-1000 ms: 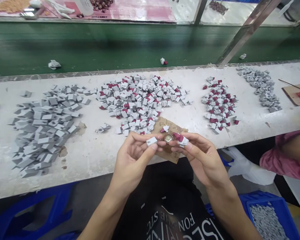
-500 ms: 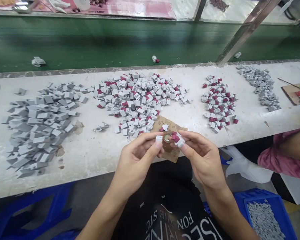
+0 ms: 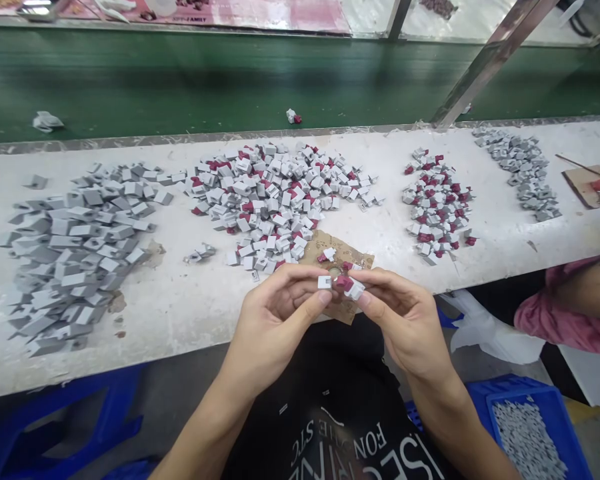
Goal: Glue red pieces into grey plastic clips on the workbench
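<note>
a long white worktop (image 3: 180,293) runs across the view. two bare forearms (image 3: 213,410) slant inward toward its near edge, wrists well apart. there the left hand (image 3: 273,320) and the right hand (image 3: 400,317) face each other, fingers curled, thumbs on the near side, fingertips close together. a sheet of brown paper (image 3: 347,250) lies at that same edge, behind and below the fingertips. the left hand pinches a pale grey block (image 3: 325,283); the right pinches a smaller-looking dark red and white piece (image 3: 353,287), its red end toward the block. both are raised above the worktop's near edge; whether they touch cannot be told.
</note>
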`<action>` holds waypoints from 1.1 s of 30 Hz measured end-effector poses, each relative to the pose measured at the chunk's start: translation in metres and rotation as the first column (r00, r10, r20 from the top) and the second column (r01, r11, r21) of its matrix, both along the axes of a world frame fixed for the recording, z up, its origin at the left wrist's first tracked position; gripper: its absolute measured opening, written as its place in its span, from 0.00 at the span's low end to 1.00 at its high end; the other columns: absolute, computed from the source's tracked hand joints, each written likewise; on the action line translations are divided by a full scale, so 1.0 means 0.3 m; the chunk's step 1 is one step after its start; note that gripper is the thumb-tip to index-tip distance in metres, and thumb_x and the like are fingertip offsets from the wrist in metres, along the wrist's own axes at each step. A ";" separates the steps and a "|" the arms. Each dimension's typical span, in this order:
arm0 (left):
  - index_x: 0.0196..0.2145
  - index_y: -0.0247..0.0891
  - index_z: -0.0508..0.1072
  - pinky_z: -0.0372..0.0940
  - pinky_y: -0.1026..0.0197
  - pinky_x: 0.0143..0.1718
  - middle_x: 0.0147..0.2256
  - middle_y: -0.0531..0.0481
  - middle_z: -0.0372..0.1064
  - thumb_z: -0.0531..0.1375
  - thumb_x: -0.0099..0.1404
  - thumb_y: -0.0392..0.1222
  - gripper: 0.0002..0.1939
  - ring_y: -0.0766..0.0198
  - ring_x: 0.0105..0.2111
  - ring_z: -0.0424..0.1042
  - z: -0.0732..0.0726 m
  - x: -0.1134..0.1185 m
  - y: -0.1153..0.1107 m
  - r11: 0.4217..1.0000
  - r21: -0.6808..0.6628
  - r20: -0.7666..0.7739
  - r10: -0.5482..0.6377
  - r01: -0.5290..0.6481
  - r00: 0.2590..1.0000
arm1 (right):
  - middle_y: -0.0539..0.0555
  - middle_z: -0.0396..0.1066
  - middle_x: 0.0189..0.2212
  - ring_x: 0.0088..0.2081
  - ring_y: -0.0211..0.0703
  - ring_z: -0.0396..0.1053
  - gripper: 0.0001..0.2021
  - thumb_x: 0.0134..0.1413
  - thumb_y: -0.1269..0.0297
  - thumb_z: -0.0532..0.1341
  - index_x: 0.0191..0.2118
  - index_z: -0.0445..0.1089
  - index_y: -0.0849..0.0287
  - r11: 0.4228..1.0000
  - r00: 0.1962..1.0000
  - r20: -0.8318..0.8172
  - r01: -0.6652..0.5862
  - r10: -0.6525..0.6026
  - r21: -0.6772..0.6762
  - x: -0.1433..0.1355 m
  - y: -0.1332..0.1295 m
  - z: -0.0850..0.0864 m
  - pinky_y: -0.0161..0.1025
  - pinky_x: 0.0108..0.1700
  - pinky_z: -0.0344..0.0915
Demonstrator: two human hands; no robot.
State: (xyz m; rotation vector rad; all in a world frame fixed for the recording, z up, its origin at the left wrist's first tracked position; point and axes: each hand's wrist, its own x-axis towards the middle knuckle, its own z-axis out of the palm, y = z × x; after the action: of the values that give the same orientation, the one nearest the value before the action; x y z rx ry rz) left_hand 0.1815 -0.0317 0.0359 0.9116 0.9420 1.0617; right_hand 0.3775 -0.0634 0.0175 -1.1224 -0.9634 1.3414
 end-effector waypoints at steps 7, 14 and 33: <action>0.46 0.44 0.88 0.85 0.67 0.46 0.43 0.50 0.87 0.76 0.73 0.39 0.05 0.62 0.43 0.89 -0.005 -0.002 -0.008 1.000 -0.005 -0.034 -0.011 0.011 0.999 | 0.50 0.90 0.47 0.50 0.46 0.90 0.09 0.69 0.65 0.78 0.50 0.92 0.43 1.000 0.999 0.032 0.015 -0.015 0.011 -0.008 0.009 0.025 0.38 0.54 0.87; 0.45 0.45 0.90 0.85 0.64 0.48 0.42 0.50 0.87 0.76 0.73 0.39 0.05 0.61 0.42 0.89 -0.014 -0.001 -0.016 0.999 0.027 -0.145 -0.013 0.017 0.989 | 0.51 0.89 0.44 0.47 0.47 0.90 0.09 0.68 0.65 0.79 0.50 0.92 0.43 0.999 0.998 0.053 -0.042 0.043 -0.020 -0.002 0.010 0.024 0.40 0.51 0.89; 0.48 0.45 0.85 0.83 0.57 0.46 0.45 0.44 0.86 0.69 0.79 0.46 0.06 0.54 0.45 0.87 0.142 -0.099 0.171 0.930 0.107 -0.377 -0.289 0.352 0.880 | 0.55 0.90 0.45 0.45 0.50 0.90 0.07 0.67 0.59 0.80 0.49 0.91 0.47 0.967 0.966 0.065 -0.253 0.251 0.030 0.012 0.184 0.096 0.40 0.46 0.88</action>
State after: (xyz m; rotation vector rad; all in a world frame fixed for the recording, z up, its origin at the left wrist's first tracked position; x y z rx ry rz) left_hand 0.1517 0.0195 0.0786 1.3881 0.9580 0.7087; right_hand 0.3810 -0.0081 0.0464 -1.0413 -1.2033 1.4919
